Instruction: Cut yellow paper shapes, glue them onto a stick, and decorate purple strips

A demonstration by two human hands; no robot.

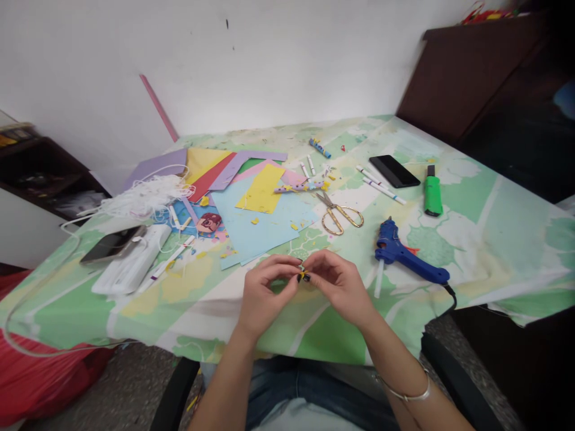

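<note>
Close to the table's front edge, my left hand (268,291) and my right hand (340,282) meet at their fingertips. Both pinch one small yellow piece (303,273), perhaps paper; most of it is covered by fingers and its shape cannot be made out. Beyond the hands lie sheets of light blue paper (256,234) with a yellow sheet (263,190) on top. Gold-handled scissors (335,214) rest with blades partly apart behind my right hand. To its right is a blue glue gun (399,251) with a clear glue stick (379,278) in its back.
A green utility knife (433,194), a black phone (394,171) and several thin markers (381,189) lie at the right. On the left are a white power strip (130,263), another phone (112,244) and tangled white string (146,196). The glue gun's cord (450,299) drops over the front edge.
</note>
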